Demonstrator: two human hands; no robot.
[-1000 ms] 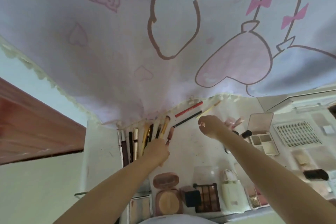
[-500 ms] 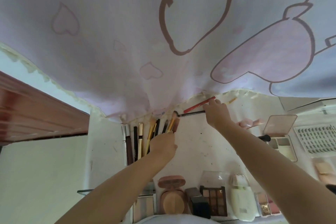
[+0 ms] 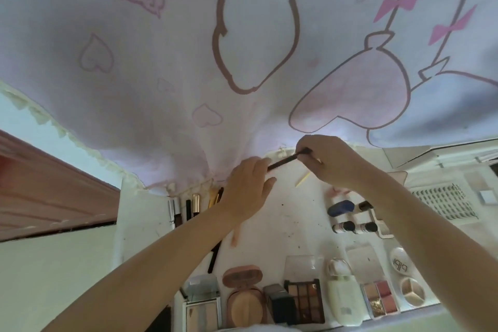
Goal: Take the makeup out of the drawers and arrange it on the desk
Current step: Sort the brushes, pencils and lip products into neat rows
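A thin black makeup pencil (image 3: 284, 161) is lifted just above the white desk (image 3: 296, 213) near the hanging cloth. My right hand (image 3: 327, 160) pinches its right end. My left hand (image 3: 246, 190) meets its left end, which slips between the fingers and thumb. To the left, a row of pencils and brushes (image 3: 192, 205) lies side by side, partly hidden by my left hand. A thin yellow stick (image 3: 303, 179) lies under the right hand. A pink stick (image 3: 235, 238) and a black pencil (image 3: 214, 256) lie beside my left forearm.
A white cloth with pink drawings (image 3: 242, 62) hangs over the desk's far side. Along the near edge stand a round compact (image 3: 244, 302), an eyeshadow palette (image 3: 305, 300) and a white bottle (image 3: 343, 300). Small bottles (image 3: 353, 227) and a lash tray (image 3: 442, 202) lie right. A wooden panel (image 3: 40, 191) is left.
My right hand picked the black pencil off the desk and brought it left. My left hand left the row of brushes and moved up to the pencil's end.
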